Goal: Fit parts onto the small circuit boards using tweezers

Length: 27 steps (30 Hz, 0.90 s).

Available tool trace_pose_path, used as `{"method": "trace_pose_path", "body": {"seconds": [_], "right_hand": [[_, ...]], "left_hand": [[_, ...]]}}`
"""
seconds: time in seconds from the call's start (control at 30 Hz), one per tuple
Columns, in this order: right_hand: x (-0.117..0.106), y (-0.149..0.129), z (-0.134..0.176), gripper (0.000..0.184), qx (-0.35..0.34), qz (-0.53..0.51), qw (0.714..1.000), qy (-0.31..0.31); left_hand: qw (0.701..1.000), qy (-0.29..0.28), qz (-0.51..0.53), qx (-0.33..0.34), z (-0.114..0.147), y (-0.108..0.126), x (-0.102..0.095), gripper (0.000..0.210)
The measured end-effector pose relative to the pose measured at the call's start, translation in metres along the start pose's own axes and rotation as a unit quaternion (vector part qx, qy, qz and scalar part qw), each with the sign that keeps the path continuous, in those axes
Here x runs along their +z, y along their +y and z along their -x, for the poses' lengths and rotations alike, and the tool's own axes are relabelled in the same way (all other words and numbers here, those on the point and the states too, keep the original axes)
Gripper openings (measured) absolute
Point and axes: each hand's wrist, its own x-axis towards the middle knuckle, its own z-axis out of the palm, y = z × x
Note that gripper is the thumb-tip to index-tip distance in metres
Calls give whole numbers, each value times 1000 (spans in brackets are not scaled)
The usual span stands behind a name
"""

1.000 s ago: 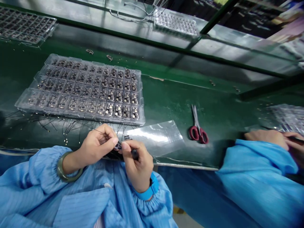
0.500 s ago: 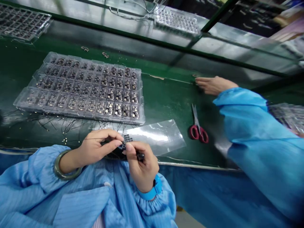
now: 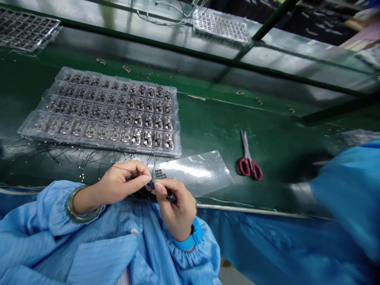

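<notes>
Close to the table's front edge, my left hand [image 3: 123, 181] pinches a small dark circuit board [image 3: 150, 184] between thumb and fingers. A thin black wire runs over that hand. My right hand [image 3: 179, 204] meets it from the other side, thumb and forefinger closed at the board. A black tool end, probably a handle [image 3: 171, 197], sticks out from the right palm; the rest of it is hidden. Just beyond the hands lies a clear plastic sheet [image 3: 204, 174] with small black pads [image 3: 160, 174] at its left end. A clear tray [image 3: 178, 148] of circuit boards lies behind.
Red-handled scissors [image 3: 249, 160] lie to the right. Loose black wires [image 3: 86, 158] spread along the tray's front. Several small parts [image 3: 126, 69] sit at the back of the green table [image 3: 213, 126]. A co-worker's blue sleeve [image 3: 350, 190] is at the right.
The co-worker's hand has drawn back from the table's rear and left view, uncovering small parts there. My hands stay together at the board, with only a slight shift.
</notes>
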Motion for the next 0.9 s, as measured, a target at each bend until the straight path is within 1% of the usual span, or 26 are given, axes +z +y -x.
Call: {"method": "trace_pose_path", "body": {"seconds": [0.03, 0.1, 0.17, 0.23, 0.27, 0.3, 0.33, 0.37, 0.4, 0.43, 0.47, 0.5, 0.53, 0.57, 0.6, 0.63, 0.67, 0.7, 0.73, 0.77, 0.8, 0.9], "right_hand": [[0, 0, 0, 4, 6, -11, 1000, -5], [1, 0, -1, 8, 19, -32, 999, -3], [1, -1, 0, 8, 30, -52, 998, 6], [0, -3, -3, 8, 38, -61, 997, 4], [-1, -3, -6, 9, 42, -54, 998, 13], [-3, -4, -12, 11, 46, -34, 998, 39], [-5, -3, -21, 11, 48, 1, 995, 91], [-6, -2, -33, 12, 43, 45, 985, 164], [-7, 0, -47, 13, 28, 91, 964, 250], [-6, 4, -64, 14, -3, 137, 934, 331], [-3, 8, -81, 16, -48, 174, 905, 384], [2, 13, -99, 16, -109, 204, 886, 401], [10, 18, -116, 18, -173, 238, 886, 358], [19, 23, -130, 21, -210, 272, 896, 282], [29, 27, -141, 25, -225, 306, 908, 178], [40, 31, -149, 30, -219, 340, 912, 70], [50, 34, -154, 32, -204, 370, 906, -33], [58, 37, -157, 33, -190, 392, 892, -122], [65, 38, -157, 33, -179, 406, 877, -186], [69, 39, -155, 32, -174, 414, 864, -228], [71, 40, -153, 30, -174, 418, 855, -252], [70, 41, -148, 24, -170, 420, 851, -265]], "left_hand": [[1000, 8, -14, 13, 0, 0, 0, 10], [999, 35, -22, 27, 1, 0, 0, 11], [998, 59, -4, 22, 1, -1, 1, 12], [996, 75, 42, 6, 0, -2, 1, 13], [994, 81, 76, -2, -1, -3, 1, 13], [990, 88, 112, -8, -2, -5, 1, 16], [984, 96, 147, -13, -4, -6, 1, 22], [979, 100, 175, -16, -5, -7, 1, 30], [976, 98, 196, -19, -6, -8, 1, 37], [974, 88, 206, -21, -6, -9, 1, 40], [975, 74, 207, -22, -7, -9, 1, 41], [978, 59, 201, -24, -7, -10, 1, 40], [980, 47, 190, -24, -6, -9, 1, 39], [983, 40, 178, -23, -6, -9, 1, 38], [985, 39, 167, -22, -5, -8, 1, 38], [986, 42, 159, -19, -5, -8, 1, 39], [987, 46, 154, -16, -4, -7, 1, 39], [987, 48, 151, -13, -3, -6, 1, 40], [987, 48, 150, -10, -3, -6, 0, 40], [988, 47, 149, -8, -2, -6, 0, 40], [988, 44, 148, -7, -2, -6, 0, 40], [988, 32, 148, -6, -4, -9, 3, 40]]}}
